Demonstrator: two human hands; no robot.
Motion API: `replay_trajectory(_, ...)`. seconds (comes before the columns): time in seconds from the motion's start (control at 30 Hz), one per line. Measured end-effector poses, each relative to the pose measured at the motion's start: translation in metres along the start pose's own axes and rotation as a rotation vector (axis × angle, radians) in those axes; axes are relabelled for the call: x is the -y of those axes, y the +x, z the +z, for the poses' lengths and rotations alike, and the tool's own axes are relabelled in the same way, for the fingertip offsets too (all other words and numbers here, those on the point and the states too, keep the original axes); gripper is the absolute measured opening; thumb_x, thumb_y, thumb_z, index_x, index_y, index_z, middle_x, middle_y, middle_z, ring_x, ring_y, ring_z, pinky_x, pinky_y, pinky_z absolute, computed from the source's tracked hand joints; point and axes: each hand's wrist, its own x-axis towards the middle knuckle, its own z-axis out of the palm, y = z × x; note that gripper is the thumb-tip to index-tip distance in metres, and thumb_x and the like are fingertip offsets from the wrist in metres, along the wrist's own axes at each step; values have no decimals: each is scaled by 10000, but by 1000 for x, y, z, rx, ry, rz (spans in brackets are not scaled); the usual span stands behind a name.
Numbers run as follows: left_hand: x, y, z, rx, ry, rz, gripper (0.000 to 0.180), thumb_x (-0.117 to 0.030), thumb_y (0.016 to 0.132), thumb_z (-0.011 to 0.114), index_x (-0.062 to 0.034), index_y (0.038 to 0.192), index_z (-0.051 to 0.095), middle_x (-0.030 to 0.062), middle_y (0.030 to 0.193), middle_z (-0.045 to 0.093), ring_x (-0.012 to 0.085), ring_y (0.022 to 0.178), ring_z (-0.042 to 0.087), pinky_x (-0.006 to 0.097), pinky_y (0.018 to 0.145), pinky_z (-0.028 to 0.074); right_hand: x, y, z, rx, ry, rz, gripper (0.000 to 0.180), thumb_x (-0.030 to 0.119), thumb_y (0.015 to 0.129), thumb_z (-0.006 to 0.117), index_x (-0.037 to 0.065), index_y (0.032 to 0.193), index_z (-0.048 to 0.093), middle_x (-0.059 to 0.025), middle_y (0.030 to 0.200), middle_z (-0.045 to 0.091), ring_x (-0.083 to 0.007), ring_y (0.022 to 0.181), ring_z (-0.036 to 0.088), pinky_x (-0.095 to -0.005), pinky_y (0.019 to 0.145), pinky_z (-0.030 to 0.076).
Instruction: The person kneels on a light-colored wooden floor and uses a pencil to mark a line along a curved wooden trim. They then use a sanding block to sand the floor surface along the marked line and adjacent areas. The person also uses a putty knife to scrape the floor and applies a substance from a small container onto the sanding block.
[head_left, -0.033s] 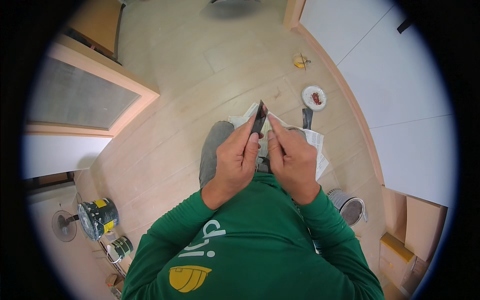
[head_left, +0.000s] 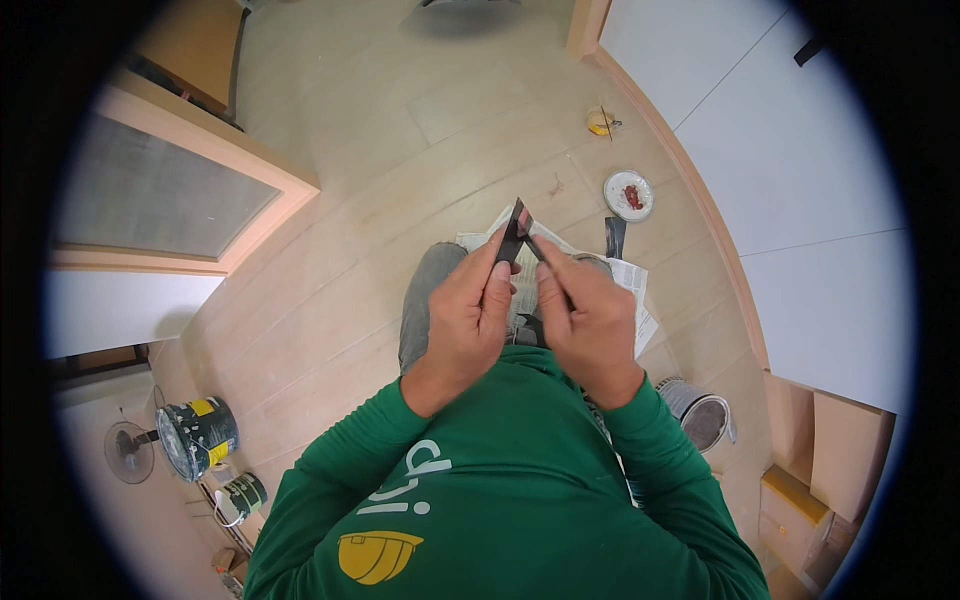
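Observation:
My left hand [head_left: 464, 305] is closed around a dark, flat scraper [head_left: 512, 236], held upright with its end pointing away from me. Pinkish-red material shows on the face of its blade near the tip. Against that blade, my right hand [head_left: 592, 318] brings a thin dark tool [head_left: 536, 248], gripped between thumb and fingers; its handle is mostly hidden in the palm, so its exact kind is unclear. Both hands are close together above my lap. Below them, newspaper sheets [head_left: 634, 282] lie around my knees.
A black flat scraper [head_left: 615, 238] rests by the newspaper, near a white round lid [head_left: 628, 196] bearing red paste. Farther off is a small yellow item [head_left: 601, 122]. Buckets stand at right [head_left: 704, 418] and left [head_left: 200, 437], near a fan [head_left: 130, 452]. White cabinet doors [head_left: 830, 180] line the right.
My left hand and its scraper have shifted slightly left. The thin tool in my right hand shows more clearly at the scraper's edge.

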Motion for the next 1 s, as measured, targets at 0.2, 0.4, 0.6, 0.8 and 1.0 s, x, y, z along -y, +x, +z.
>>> replay_trajectory(0.2,2,1,-1,2,20,17,412,-70,1103,470,19,1499,537,113,1196,673,142,948,635,279,770,557,0,2,0,12,50,7,313,65,947,705,59,1258,743,-122,743,635,-264,606,619,-395,568,495)
replay_trajectory(0.4,2,3,2,-51,34,12,406,-54,1057,557,39,1452,570,176,1128,723,192,866,699,295,762,568,2,3,1,39,-17,2,301,82,955,710,58,1253,745,-125,741,636,-262,595,611,-399,555,481)
replay_trajectory(0.6,0,4,2,-17,-2,50,407,-53,1095,472,36,1486,541,122,1191,659,141,941,633,271,761,557,3,2,4,67,-32,-2,304,83,963,703,50,1264,736,-121,723,616,-263,579,608,-393,537,474)
replay_trajectory(0.8,7,0,0,-31,2,46,400,-56,1098,467,37,1479,547,118,1192,660,132,947,629,270,750,560,3,2,9,67,-30,2,310,97,971,696,51,1275,734,-120,721,614,-264,573,608,-392,531,473)
replay_trajectory(1.0,6,1,-1,-33,8,42,394,-52,1098,462,43,1470,551,116,1181,663,135,913,633,265,744,560,0,3,13,57,20,2,317,93,975,690,52,1287,730,-118,719,609,-271,580,601,-398,534,472)
